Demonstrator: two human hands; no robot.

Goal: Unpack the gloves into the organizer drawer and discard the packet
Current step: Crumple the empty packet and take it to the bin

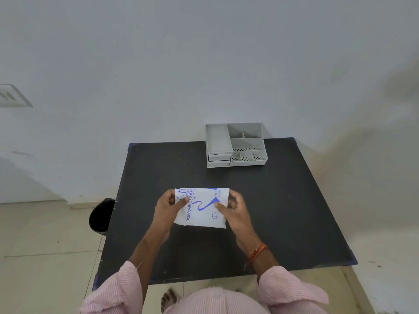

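A white glove packet (201, 210) with blue print is held just above the black table (283, 211), near its front middle. My left hand (166, 209) grips the packet's left edge, thumb on top. My right hand (235, 211) pinches its right edge. The packet looks sealed and flat; no gloves show. A grey desk organizer (235, 145) stands at the table's far edge, right of centre. Its two small drawers (219, 160) at the front left appear closed.
A black waste bin (101, 216) stands on the tiled floor just left of the table. A white wall runs behind the table. My bare foot (169, 300) shows below the table's near edge.
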